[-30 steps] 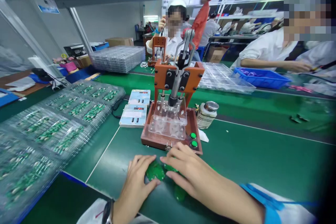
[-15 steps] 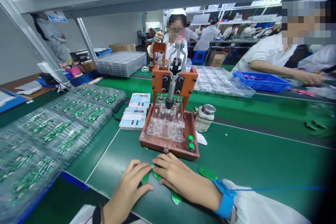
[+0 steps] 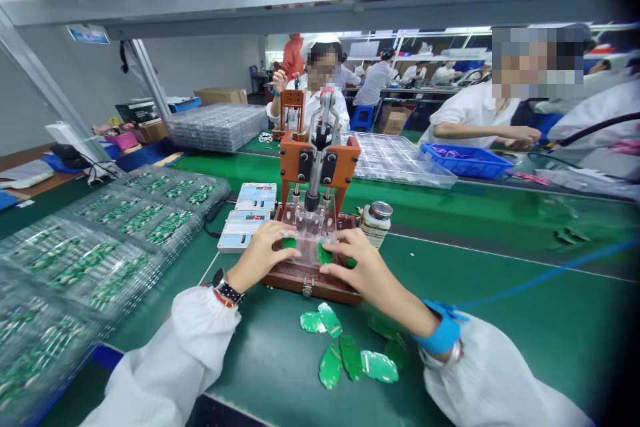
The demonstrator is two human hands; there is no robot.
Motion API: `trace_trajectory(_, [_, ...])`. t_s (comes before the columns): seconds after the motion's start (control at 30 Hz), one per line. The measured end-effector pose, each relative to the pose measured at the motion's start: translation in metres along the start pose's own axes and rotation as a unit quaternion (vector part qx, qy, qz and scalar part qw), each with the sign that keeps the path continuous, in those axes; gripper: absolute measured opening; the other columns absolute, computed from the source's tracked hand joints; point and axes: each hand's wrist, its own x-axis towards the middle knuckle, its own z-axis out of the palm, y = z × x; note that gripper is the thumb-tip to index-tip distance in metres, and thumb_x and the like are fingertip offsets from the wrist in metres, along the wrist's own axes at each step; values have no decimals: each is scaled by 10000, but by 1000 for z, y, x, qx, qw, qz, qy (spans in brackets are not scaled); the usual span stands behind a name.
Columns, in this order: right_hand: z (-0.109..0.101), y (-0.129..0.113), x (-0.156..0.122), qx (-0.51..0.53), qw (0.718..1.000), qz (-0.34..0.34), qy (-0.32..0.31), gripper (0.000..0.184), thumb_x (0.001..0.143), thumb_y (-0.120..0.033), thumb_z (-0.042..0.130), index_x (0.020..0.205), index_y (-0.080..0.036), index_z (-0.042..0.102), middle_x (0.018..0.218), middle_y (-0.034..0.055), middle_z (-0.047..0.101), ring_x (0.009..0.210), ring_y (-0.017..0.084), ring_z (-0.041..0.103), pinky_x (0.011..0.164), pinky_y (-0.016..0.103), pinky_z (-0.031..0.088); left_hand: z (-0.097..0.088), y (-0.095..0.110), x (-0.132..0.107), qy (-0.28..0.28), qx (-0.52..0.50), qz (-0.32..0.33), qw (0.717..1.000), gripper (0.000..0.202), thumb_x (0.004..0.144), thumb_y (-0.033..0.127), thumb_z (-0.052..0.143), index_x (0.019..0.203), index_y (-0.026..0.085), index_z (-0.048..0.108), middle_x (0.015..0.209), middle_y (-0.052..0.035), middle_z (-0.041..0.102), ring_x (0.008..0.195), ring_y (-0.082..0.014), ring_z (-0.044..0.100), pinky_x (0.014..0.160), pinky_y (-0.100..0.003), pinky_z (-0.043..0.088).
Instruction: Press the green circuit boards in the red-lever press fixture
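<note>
Green oval boards (image 3: pixel 350 353) lie loose on the green mat (image 3: pixel 500 320) nearest the person, just in front of both arms, which reach fwd in white sleeves to the brown test fixture (image 3: pixel 313 267). Left hand (image 3: pixel 263 250) pinches a small green board (image 3: pixel 289 242) at the fixture's clear plate; right hand (image 3: pixel 363 267), blue strap at wrist, fingers curled on a second green piece (image 3: pixel 325 255), approx. side by side. Behind: two meter boxes (image 3: pixel 247 217) w/ red digits, unreadable, then trays of boards (image 3: pixel 125 220), a jar (image 3: pixel 376 221), co-workers in white at far benches.
</note>
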Motion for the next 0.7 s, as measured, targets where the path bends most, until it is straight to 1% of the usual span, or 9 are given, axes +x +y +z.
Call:
trace_trajectory(0.1, [1,10,12,-13,1000,22,-17,285,701,-230,825,959,-174,718,1023,92,625,955,253,551,861,421,499,-3,-4,-7,-32,22,11,999,217,850,330,675,1028,215,719,1184,-82,669,1130,-274,567,1030,-481,361])
trace_trajectory(0.23, [3,5,17,-27,998,36,-33,245,701,-241,826,920,-194,727,1059,81,626,959,268,524,868,454,474,-11,-4,-13,-82,62,13,995,248,945,301,529,1135,246,679,1354,-58,563,1307,-273,418,1099,-510,239])
trace_trajectory(0.33, [3,-1,14,-39,997,46,-44,216,744,-253,792,941,-195,726,1125,93,613,998,293,497,877,502,443,-16,-1,-12,-124,83,-8,989,316,967,285,482,1264,266,589,1405,-39,515,1368,-262,336,1126,-522,162])
trace_trajectory(0.43, [3,-8,9,-51,996,50,-61,206,819,-251,723,1019,-209,709,1188,89,597,1036,294,480,884,507,425,-17,1,-10,-145,78,-13,986,388,978,282,449,1364,286,479,1447,-36,465,1390,-243,303,1136,-498,157])
trace_trajectory(0.47, [2,-10,8,-54,995,54,-65,204,842,-246,696,1044,-213,701,1198,86,595,1039,291,479,882,503,422,-17,0,-10,-145,73,-9,987,396,978,284,445,1373,290,464,1455,-38,454,1394,-242,295,1134,-491,170])
trace_trajectory(0.53, [2,-15,7,-58,994,67,-70,198,869,-236,662,1063,-216,694,1196,84,601,1034,291,483,872,501,421,-16,-1,-11,-127,65,3,990,384,967,301,464,1350,276,487,1452,-55,453,1384,-254,307,1121,-491,204])
trace_trajectory(0.63, [2,-18,6,-70,992,78,-74,187,871,-237,653,1050,-208,699,1191,96,603,1049,310,475,862,514,418,-15,-2,-12,-84,67,20,994,316,944,323,508,1241,241,582,1369,-81,525,1315,-273,393,1089,-497,257])
trace_trajectory(0.7, [2,-17,7,-65,993,71,-69,186,874,-235,644,1050,-208,697,1220,102,585,1078,313,466,875,519,418,-15,-1,-12,-83,72,23,994,287,941,315,516,1200,235,610,1296,-79,581,1271,-273,431,1074,-500,273])
